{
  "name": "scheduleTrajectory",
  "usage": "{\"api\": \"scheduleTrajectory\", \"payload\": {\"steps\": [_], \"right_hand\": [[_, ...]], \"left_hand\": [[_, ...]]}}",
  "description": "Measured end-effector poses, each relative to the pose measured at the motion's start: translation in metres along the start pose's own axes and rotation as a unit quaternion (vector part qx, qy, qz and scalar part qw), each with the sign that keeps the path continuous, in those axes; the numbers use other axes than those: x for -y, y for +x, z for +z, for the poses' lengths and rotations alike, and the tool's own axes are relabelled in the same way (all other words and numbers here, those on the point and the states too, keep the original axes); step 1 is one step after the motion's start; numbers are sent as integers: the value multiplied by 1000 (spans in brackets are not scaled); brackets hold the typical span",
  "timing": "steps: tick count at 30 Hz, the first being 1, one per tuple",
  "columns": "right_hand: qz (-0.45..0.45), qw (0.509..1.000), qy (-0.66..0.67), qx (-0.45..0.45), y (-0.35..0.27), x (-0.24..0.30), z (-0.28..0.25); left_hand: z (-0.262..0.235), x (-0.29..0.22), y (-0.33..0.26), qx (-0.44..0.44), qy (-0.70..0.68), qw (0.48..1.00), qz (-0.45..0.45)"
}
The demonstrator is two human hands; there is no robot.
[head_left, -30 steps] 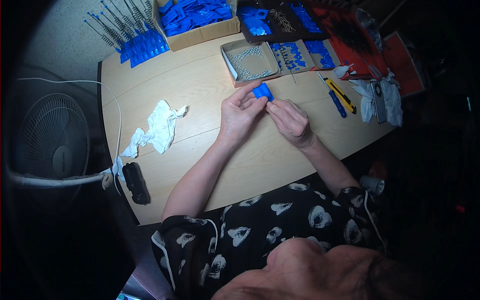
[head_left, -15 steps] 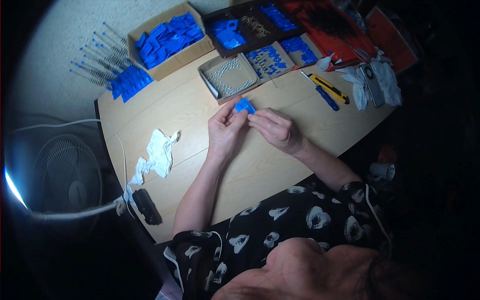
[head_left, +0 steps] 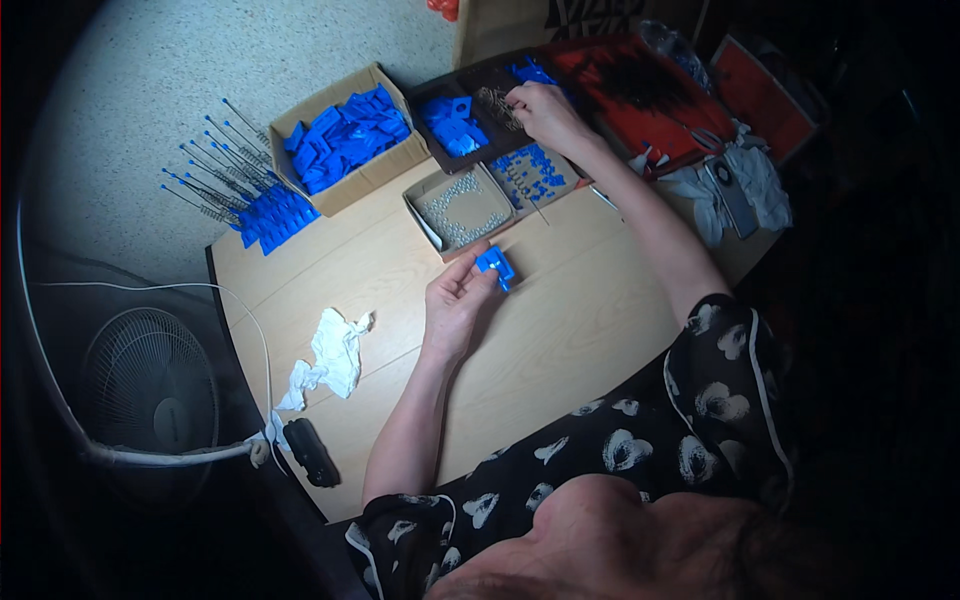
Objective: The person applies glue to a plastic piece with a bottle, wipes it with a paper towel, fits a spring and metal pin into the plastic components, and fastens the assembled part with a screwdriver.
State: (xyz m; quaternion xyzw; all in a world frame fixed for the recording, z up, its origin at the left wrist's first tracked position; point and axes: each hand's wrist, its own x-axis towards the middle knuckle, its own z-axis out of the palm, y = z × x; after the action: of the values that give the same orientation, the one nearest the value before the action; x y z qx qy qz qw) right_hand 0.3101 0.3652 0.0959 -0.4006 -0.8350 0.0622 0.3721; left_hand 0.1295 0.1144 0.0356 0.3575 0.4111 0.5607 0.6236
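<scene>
Over the middle of the table, my left hand (head_left: 458, 305) pinches a small blue plastic part (head_left: 494, 266) between thumb and fingers. A pale spot shows on it, and a narrow bit sticks out from its lower edge. My right hand (head_left: 547, 113) is stretched to the far side, fingertips bent down together at a heap of thin brass-coloured metal pieces (head_left: 492, 103) in a dark tray (head_left: 472, 84). Whatever those fingertips grip is too small to make out. Blue parts (head_left: 453, 127) lie in the tray's nearer compartment. Nearer me stands a shallow cardboard box of small silvery pieces (head_left: 462, 210).
A cardboard box (head_left: 372, 168) heaped with blue parts stands far left, beside blue pieces with upright springy rods (head_left: 272, 215). Another shallow box holds small blue bits (head_left: 535, 170). Crumpled white tissue (head_left: 338, 350), a black case (head_left: 311, 452), a fan (head_left: 150, 380) and a phone (head_left: 732, 195) lie around.
My right hand has left the blue part and gone far forward to the dark tray. My left hand still holds the part. The whole view has shifted, with more wall showing.
</scene>
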Motion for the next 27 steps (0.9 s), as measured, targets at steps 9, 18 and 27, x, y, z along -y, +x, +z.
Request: {"api": "scheduleTrajectory", "payload": {"steps": [9, 18, 27], "right_hand": [[182, 963, -134, 146, 43, -43, 73], [231, 966, -42, 106, 33, -31, 60], [114, 990, 72, 42, -11, 28, -6]], "left_hand": [[-3, 0, 3, 25, -21, 999, -9], [-9, -1, 6, 13, -66, 997, -28], [-10, -12, 5, 49, -145, 987, -50]]}}
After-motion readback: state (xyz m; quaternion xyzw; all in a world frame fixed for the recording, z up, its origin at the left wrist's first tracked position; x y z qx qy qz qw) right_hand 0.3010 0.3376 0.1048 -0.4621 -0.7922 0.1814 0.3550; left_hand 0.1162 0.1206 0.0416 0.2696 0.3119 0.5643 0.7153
